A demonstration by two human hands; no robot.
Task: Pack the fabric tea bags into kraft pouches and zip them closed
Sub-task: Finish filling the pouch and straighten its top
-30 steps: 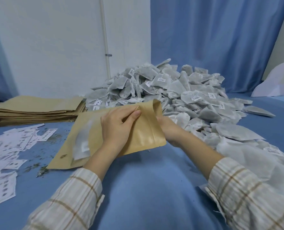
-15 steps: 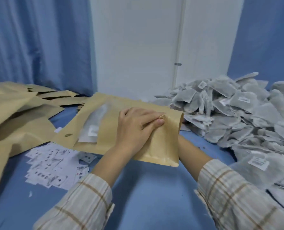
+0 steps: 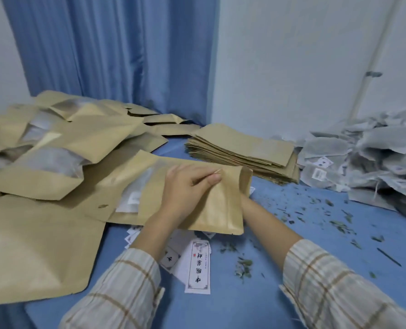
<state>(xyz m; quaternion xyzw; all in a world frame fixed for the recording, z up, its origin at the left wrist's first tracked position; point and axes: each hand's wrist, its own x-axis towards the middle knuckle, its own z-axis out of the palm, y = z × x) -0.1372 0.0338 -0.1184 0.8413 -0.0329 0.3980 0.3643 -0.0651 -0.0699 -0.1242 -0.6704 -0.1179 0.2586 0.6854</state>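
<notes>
Pouch (image 3: 211,210) in work was held off the counter (image 3: 316,233), its open mouth turned toward the right, presumably so the zip strip could be reached. Left hand (image 3: 187,188) lay across its front, fingers and thumb pinching the paper near the mouth. Right hand was hidden behind the pouch; its grip could not be told, though it likely supported the back. Loose tea bags (image 3: 368,157) lay heaped well to the right of both hands, flat empty pouches (image 3: 242,148) stacked just beyond them, filled pouches (image 3: 55,162) piled to the left.
</notes>
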